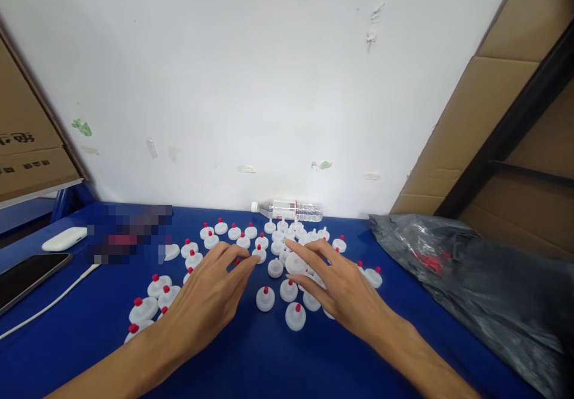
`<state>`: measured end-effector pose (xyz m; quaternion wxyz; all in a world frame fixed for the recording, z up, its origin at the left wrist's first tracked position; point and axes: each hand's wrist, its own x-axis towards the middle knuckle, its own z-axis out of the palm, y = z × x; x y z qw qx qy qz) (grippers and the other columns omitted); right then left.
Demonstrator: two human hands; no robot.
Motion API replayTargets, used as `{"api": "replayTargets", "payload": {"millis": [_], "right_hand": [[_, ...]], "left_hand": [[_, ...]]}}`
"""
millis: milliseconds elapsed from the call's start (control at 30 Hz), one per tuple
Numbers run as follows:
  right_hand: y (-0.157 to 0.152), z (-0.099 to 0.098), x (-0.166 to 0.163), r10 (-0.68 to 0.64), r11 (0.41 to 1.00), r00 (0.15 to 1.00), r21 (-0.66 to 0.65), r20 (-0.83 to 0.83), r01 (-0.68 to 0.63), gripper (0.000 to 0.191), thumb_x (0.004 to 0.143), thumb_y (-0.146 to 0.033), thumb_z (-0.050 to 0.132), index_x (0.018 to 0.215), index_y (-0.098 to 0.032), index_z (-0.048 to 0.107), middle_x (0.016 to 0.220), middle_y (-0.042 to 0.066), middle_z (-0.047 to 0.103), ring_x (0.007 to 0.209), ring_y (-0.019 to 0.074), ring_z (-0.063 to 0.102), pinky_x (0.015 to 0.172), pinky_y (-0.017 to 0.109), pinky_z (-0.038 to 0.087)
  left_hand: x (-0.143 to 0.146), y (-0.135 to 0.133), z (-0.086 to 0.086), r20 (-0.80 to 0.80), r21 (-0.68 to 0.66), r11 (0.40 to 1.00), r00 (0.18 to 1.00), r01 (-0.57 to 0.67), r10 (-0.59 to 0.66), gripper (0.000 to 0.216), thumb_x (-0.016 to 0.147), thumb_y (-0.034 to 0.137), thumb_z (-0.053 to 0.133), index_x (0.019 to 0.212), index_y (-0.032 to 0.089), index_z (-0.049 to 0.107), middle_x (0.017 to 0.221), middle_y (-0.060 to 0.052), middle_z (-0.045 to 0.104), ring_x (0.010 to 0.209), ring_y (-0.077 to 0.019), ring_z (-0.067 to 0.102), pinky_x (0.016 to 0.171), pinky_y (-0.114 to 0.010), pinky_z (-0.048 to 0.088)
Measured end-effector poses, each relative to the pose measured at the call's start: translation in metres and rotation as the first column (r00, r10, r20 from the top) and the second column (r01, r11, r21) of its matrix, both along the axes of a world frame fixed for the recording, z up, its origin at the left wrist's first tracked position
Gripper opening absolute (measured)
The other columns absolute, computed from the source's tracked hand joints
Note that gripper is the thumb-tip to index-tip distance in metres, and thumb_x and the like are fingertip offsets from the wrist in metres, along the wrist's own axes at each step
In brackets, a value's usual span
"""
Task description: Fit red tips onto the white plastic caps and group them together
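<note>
Many white round plastic caps with nozzles, some bearing small red tips, stand across the blue table [251, 357]. My right hand [341, 279] pinches a white plastic cap [296, 263] between thumb and fingers; no red tip shows on it. To the left, my left hand [219, 279] has its thumb and index finger pressed together, and I cannot make out what is between them. Right by those fingertips is a red-tipped cap [259, 254]. Between the hands stand a cap without red [275, 268] and a red-tipped cap [265, 299] nearer me.
A clear plastic bottle [287, 210] lies along the white wall [269, 88]. At the right, a grey plastic bag [484, 291] carries a clear bag with red pieces [426, 258]. A phone [31, 276], white case [65, 238] and cable [54, 303] lie left. Cardboard [479, 100] leans at right.
</note>
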<state>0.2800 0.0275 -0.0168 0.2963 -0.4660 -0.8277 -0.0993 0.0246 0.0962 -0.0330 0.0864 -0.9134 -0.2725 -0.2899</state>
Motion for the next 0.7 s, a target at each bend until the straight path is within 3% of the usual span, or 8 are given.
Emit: {"api": "replayTargets", "payload": {"millis": [233,433,700], "right_hand": [[-0.001,-0.002,-0.004,0.095,0.991,0.993,0.096,-0.066,-0.088,0.034,0.101,-0.039,0.058,0.130,-0.022,0.057,0.107,0.005,0.071,0.095,0.0196,0.069,0.085,0.036,0.054],[-0.006,-0.003,-0.012,0.183,0.980,0.974,0.107,-0.134,-0.169,0.031,0.098,-0.028,0.065,0.125,-0.017,0.056,0.096,0.004,0.074,0.075,0.0172,0.066,0.074,0.034,0.052],[-0.010,-0.005,-0.012,0.229,0.973,0.965,0.068,-0.131,-0.222,0.033,0.100,-0.022,0.059,0.132,-0.017,0.051,0.116,0.009,0.073,0.098,0.0219,0.069,0.085,0.038,0.056]], "left_hand": [[0.002,-0.004,0.002,0.108,0.032,0.996,0.990,0.083,-0.086,0.018,0.102,0.010,0.051,0.114,0.020,0.060,0.099,-0.003,0.063,0.092,-0.0202,0.052,0.081,-0.037,0.044],[0.004,-0.009,0.002,0.207,0.110,0.976,0.956,0.187,-0.207,0.023,0.099,0.005,0.057,0.117,0.017,0.061,0.104,-0.004,0.069,0.097,-0.0184,0.061,0.089,-0.035,0.044],[0.000,-0.006,0.002,0.213,0.091,0.953,0.929,0.290,-0.304,0.034,0.099,0.000,0.051,0.124,0.021,0.061,0.111,-0.003,0.074,0.103,-0.0159,0.068,0.092,-0.032,0.047]]}}
